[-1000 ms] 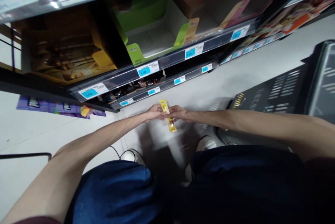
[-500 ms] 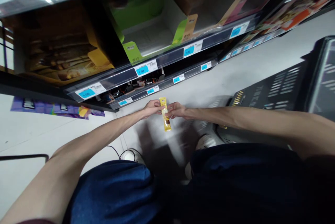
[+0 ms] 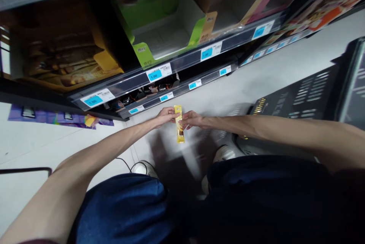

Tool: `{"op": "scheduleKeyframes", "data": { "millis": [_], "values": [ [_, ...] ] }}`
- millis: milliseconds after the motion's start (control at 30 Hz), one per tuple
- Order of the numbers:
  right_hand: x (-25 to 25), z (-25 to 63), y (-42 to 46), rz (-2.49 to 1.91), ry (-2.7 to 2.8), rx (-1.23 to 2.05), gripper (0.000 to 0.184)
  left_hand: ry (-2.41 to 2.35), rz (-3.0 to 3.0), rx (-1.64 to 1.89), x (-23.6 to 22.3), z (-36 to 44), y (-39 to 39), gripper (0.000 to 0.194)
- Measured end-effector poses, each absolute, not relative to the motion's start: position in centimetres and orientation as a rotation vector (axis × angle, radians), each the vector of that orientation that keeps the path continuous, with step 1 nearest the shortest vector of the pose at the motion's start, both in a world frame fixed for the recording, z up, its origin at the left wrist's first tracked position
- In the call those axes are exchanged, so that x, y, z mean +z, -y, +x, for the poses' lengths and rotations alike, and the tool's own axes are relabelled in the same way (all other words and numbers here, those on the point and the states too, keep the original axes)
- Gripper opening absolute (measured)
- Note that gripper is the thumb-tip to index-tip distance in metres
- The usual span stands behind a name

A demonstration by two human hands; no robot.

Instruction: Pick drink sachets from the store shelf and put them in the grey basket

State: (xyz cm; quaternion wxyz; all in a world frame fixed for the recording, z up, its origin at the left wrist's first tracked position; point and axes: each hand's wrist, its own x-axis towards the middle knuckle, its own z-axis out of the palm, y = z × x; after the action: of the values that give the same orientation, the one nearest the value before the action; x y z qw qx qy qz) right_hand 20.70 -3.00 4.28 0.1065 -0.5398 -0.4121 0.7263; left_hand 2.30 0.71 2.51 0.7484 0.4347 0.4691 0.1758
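Observation:
A slim yellow snack packet [image 3: 180, 131] is held between my two hands, in front of the lowest shelf and above the floor. My left hand [image 3: 166, 115] pinches its upper left edge, with the thumb lying across the wrapper. From the other side, my right hand [image 3: 192, 119] grips the packet near its middle with thumb and fingertips. A brown patch shows near the packet's lower end; its lettering is too small to read.
Above stands a shelf with a yellow box [image 3: 107, 63] of packets and a green display box [image 3: 146, 55]. Price tags [image 3: 158, 72] line the shelf edges. Purple packages [image 3: 57, 116] hang at left. A dark grey crate [image 3: 296, 91] stands on the floor at right.
The packet has turned slightly, its lower end shifting a little left. Both hands keep hold of it. The view has moved very slightly.

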Motion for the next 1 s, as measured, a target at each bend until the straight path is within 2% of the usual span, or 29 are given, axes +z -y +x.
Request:
{"op": "scheduleKeyframes", "data": {
  "millis": [300, 567, 833, 1000],
  "values": [
    [3.9, 20.8, 3.1, -1.543, 1.239, 2.185, 0.033, -1.101, 1.016, 0.444, 2.2, 2.5, -0.9, 0.039],
    [5.2, 20.9, 3.5, -1.463, 1.295, 2.436, 0.038, -1.064, 1.061, 0.484, 2.2, 2.9, -0.8, 0.04],
    [6.1, 20.9, 3.7, -1.428, 1.437, 2.345, 0.035, -0.852, 0.965, 0.31, 2.1, 1.9, -1.1, 0.048],
    [5.8, 20.7, 3.9, -1.472, 1.389, 2.331, 0.031, -0.787, 1.078, 0.259, 2.2, 1.7, -1.0, 0.043]
  ]
}}
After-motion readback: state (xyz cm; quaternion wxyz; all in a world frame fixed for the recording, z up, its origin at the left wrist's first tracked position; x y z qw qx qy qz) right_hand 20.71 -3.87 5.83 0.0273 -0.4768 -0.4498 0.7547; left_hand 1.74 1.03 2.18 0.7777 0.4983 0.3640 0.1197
